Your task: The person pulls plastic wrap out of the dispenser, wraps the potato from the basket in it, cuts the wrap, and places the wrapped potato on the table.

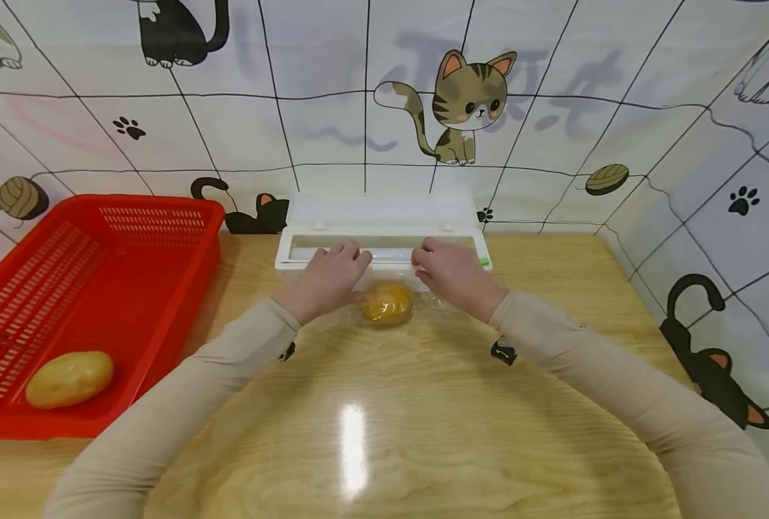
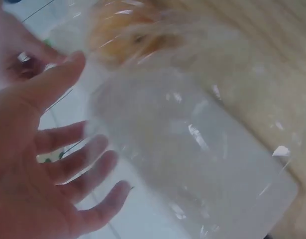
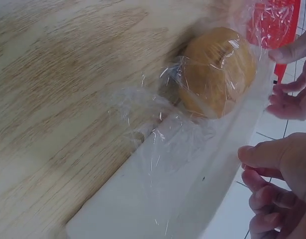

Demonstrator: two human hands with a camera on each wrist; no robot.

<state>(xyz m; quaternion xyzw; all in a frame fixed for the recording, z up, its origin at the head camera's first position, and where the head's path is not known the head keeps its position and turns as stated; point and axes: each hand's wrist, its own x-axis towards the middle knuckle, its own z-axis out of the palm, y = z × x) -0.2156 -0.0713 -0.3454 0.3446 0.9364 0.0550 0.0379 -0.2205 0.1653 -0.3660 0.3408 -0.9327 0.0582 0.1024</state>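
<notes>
The bench (image 1: pixel 423 432) lies below the fingers, a red basket (image 1: pixel 125 288) to their left, a white box (image 1: pixel 384 213) just beneath. Clear film (image 3: pixel 162 144) meets the left hand's (image 1: pixel 332 277) loosely spread fingers; the right hand's (image 1: pixel 462 277) pinch its edge. The film-covered potato (image 1: pixel 387 303) sits between them, slightly nearer the person.

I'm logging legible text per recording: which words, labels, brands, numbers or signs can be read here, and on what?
No readable text, number or sign.
White cat-patterned wall covering: faint blue-grey, character-like shapes, too blurred to read.
Small black wrist-worn devices: any marking too small to read.
White rectangular open-lidded box: none legible.
</notes>
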